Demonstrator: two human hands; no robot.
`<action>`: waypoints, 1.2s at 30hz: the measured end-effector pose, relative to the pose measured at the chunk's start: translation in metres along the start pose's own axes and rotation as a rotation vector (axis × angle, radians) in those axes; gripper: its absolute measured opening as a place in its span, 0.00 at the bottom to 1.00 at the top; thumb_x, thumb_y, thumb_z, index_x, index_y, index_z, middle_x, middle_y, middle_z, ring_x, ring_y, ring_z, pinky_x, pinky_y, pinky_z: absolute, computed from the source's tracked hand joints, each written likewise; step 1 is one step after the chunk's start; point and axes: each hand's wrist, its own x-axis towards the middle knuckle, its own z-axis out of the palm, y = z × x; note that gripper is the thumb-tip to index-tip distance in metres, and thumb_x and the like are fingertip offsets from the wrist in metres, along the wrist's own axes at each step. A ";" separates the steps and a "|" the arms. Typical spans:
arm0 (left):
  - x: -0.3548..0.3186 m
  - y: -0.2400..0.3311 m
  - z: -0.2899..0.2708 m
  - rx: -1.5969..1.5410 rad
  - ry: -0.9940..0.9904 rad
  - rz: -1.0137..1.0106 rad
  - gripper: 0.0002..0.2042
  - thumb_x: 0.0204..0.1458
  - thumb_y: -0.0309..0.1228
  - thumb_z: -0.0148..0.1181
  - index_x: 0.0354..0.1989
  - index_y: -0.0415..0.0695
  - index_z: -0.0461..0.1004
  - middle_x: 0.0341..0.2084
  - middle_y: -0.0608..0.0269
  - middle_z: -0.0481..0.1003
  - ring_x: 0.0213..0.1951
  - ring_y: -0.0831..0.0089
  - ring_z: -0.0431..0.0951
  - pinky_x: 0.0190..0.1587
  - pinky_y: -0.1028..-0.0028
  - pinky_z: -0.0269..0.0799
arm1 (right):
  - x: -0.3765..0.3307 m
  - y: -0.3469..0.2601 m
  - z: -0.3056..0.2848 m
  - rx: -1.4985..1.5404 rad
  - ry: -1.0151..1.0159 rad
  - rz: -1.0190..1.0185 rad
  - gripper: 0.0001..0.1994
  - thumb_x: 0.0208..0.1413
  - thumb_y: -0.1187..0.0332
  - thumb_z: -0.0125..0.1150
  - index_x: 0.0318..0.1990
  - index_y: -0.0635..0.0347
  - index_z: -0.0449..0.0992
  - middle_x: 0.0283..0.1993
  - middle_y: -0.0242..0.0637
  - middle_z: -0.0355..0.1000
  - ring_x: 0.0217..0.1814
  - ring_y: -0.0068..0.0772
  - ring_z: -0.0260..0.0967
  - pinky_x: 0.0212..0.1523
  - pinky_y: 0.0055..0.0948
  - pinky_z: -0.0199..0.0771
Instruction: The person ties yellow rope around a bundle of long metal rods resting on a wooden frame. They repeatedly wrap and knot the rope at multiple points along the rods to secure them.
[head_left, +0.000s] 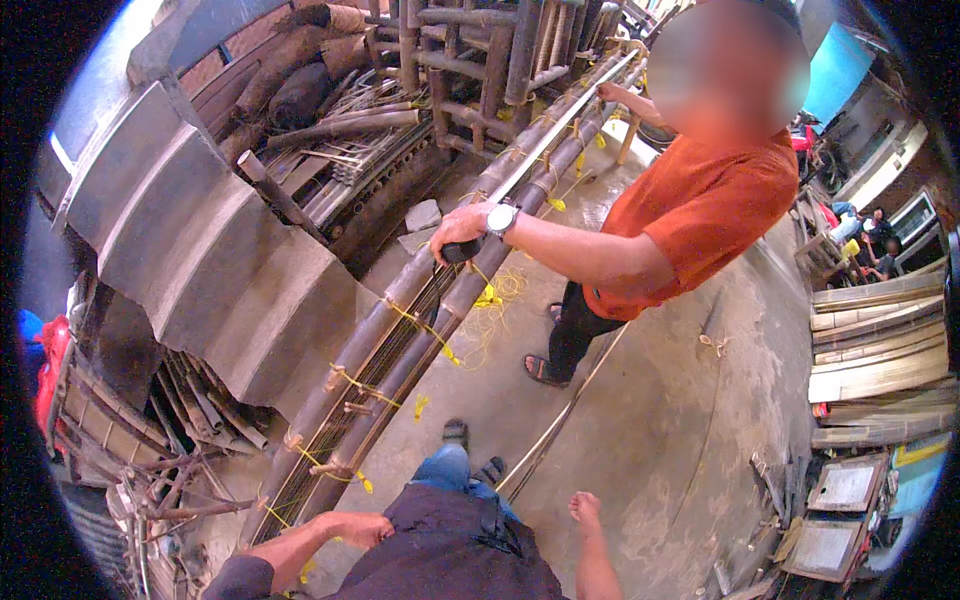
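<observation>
My left hand (363, 528) is closed in a fist in front of my dark shirt, beside the near end of a long bamboo pole frame (375, 350). My right hand (585, 507) hangs closed over the floor to the right, with nothing showing in it. Yellow ties (408, 318) cross the paired poles, and thin dark strips lie between them. A person in an orange shirt (665, 235) stands across from me. That person's watch-wearing hand grips a black tape measure (461, 251) on the poles. Its pale tape (545, 150) runs along them to the person's other hand.
Corrugated grey sheets (215, 250) lean on the left, above bamboo scraps (190, 490). A bamboo rack (470, 60) stands behind. A thin pole (560, 415) lies on the concrete floor (660, 440). Split bamboo planks (880, 340) are stacked at the right, with framed panels (835, 515) nearer.
</observation>
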 end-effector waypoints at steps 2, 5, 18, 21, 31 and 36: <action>0.011 0.007 -0.022 0.003 -0.018 -0.034 0.08 0.38 0.24 0.56 0.28 0.37 0.71 0.22 0.55 0.74 0.25 0.69 0.71 0.28 0.65 0.64 | 0.024 0.001 -0.018 0.120 0.006 0.054 0.04 0.53 0.73 0.48 0.28 0.61 0.67 0.21 0.34 0.67 0.19 0.25 0.64 0.15 0.21 0.63; 0.031 -0.008 -0.042 0.113 0.037 0.059 0.09 0.37 0.24 0.58 0.30 0.37 0.72 0.22 0.54 0.75 0.26 0.69 0.72 0.28 0.65 0.65 | 0.039 0.014 -0.032 0.159 -0.022 0.161 0.04 0.53 0.72 0.49 0.27 0.58 0.67 0.21 0.33 0.66 0.19 0.25 0.64 0.15 0.20 0.63; 0.076 0.047 -0.135 -0.142 0.148 0.203 0.11 0.37 0.28 0.61 0.31 0.37 0.75 0.25 0.54 0.77 0.28 0.68 0.76 0.31 0.66 0.68 | 0.088 -0.068 0.028 -0.597 -0.196 -0.225 0.18 0.54 0.53 0.49 0.27 0.59 0.75 0.24 0.34 0.71 0.25 0.31 0.67 0.27 0.37 0.66; 0.086 0.062 -0.138 -0.113 0.149 0.080 0.10 0.37 0.28 0.61 0.30 0.37 0.75 0.24 0.54 0.77 0.28 0.69 0.76 0.31 0.66 0.68 | 0.123 -0.105 0.022 -0.437 -0.302 -0.079 0.13 0.53 0.59 0.51 0.27 0.59 0.73 0.22 0.33 0.69 0.22 0.28 0.65 0.23 0.32 0.65; 0.087 0.112 -0.109 -0.143 0.262 -0.139 0.10 0.37 0.29 0.62 0.29 0.37 0.74 0.23 0.52 0.76 0.26 0.70 0.75 0.29 0.66 0.68 | 0.258 -0.171 0.008 -0.400 -0.276 -0.146 0.05 0.55 0.68 0.49 0.32 0.58 0.70 0.23 0.31 0.68 0.18 0.23 0.63 0.18 0.23 0.63; 0.074 0.126 -0.060 -0.225 0.351 -0.243 0.10 0.37 0.28 0.61 0.30 0.38 0.74 0.24 0.52 0.76 0.25 0.70 0.74 0.29 0.66 0.67 | 0.316 -0.114 0.003 -0.524 -0.370 -0.246 0.07 0.55 0.66 0.50 0.31 0.58 0.70 0.22 0.31 0.68 0.19 0.23 0.63 0.18 0.23 0.63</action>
